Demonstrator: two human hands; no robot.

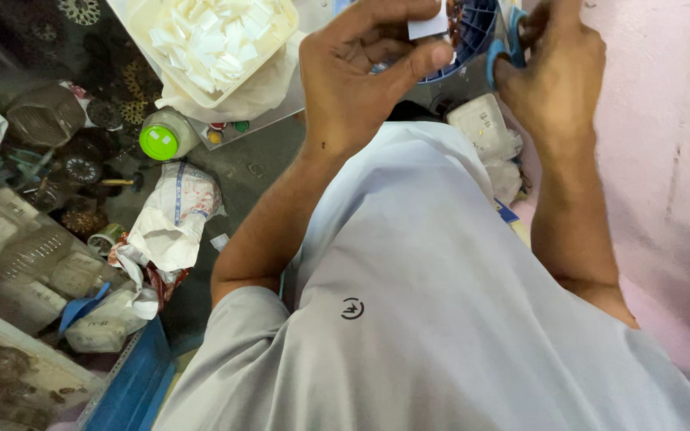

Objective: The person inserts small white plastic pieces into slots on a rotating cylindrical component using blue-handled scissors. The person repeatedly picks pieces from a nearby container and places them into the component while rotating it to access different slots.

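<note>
Landmark: cream plastic tub heaped with cut white paper slips.

- Left hand: right of the tub; thumb and fingers pinched together on a small white paper piece.
- Right hand: farther right of the tub, against the pink wall; fingers curled through the handles of blue-handled scissors, blades hidden.
- Blue plastic basket: behind the paper piece, between the hands.
- Jar with green lid: just below the tub's left corner.
- Crumpled white wrapper: well below the tub.
- Grey shirt: lower foreground.
</note>
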